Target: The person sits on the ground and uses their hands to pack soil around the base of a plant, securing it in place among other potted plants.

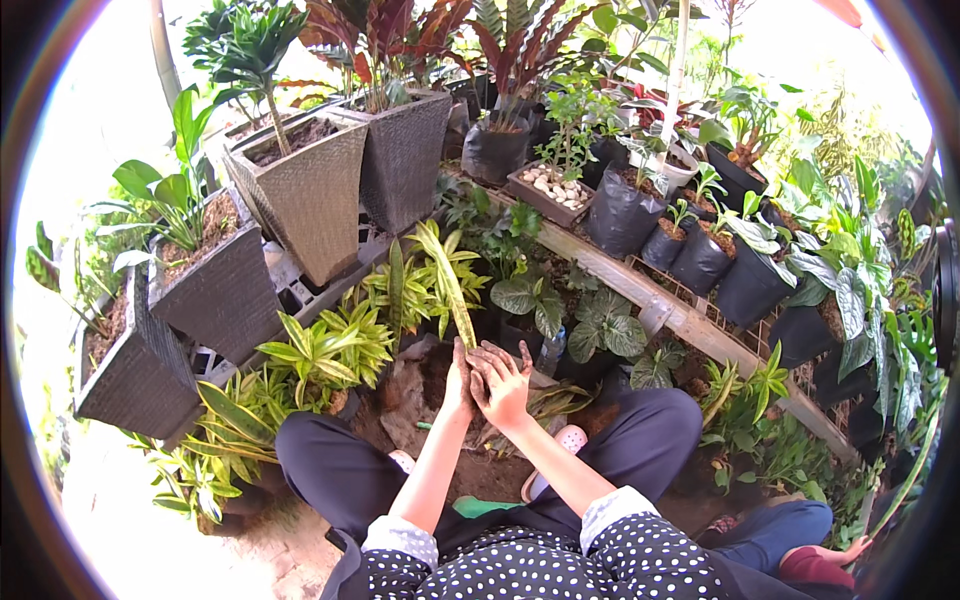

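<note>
A long, yellow-edged snake plant leaf (448, 289) stands up from between my two hands, tilted a little to the left. My left hand (458, 382) presses on the left of its lower end. From the other side my right hand (501, 384) closes over it, its fingers dark with soil. The leaf's base is hidden between the palms. Beneath them a soil-stained sack (405, 401) lies open on the ground with dark soil inside. Withered leaves (566, 399) lie just right of my hands.
Tall textured planters (304, 199) line a ledge at the left. A wooden rail (600, 266) runs diagonally at the right, with black plant bags (622, 217) behind it. Variegated plants (330, 349) crowd near my left knee. Another person's leg (780, 532) and hand (847, 553) appear at lower right.
</note>
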Available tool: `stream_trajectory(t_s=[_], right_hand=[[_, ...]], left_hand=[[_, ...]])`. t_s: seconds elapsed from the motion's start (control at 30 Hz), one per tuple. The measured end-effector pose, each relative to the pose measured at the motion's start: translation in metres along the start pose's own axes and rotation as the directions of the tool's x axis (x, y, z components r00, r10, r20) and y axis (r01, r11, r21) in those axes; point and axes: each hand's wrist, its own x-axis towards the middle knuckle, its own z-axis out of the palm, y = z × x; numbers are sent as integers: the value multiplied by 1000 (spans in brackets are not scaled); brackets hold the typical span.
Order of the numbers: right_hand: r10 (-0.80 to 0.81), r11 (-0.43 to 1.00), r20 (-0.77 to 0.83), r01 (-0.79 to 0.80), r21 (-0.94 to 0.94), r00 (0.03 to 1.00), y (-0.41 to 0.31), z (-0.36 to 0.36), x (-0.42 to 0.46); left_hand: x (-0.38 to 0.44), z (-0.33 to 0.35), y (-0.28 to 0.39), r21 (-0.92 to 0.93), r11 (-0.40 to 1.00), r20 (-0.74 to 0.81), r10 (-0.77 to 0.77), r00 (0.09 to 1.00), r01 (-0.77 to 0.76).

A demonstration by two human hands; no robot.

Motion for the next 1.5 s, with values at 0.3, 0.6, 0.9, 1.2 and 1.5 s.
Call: stream_trajectory(t_s=[0.3,0.6,0.9,1.2,1.5], right_hand=[[-8,989,-7,9,150,1000,-11,31,2],[468,749,13,-405,524,884,-8,70,-14],[427,775,149,-446,448,892,31,70,-31],[147,985,320,-168,37,936,12,63,-22],[-33,999,214,39,-25,976,8,60,-20]], left_hand=[[-15,-3,34,329,939,-221,180,959,-100],[-17,-42,24,-82,997,121,5,993,5],[5,-66,-4,-337,940,39,-41,998,52],[16,-94,-14,-258,961,146,142,979,-100],[11,-95,-2,-371,927,82,-21,996,50]])
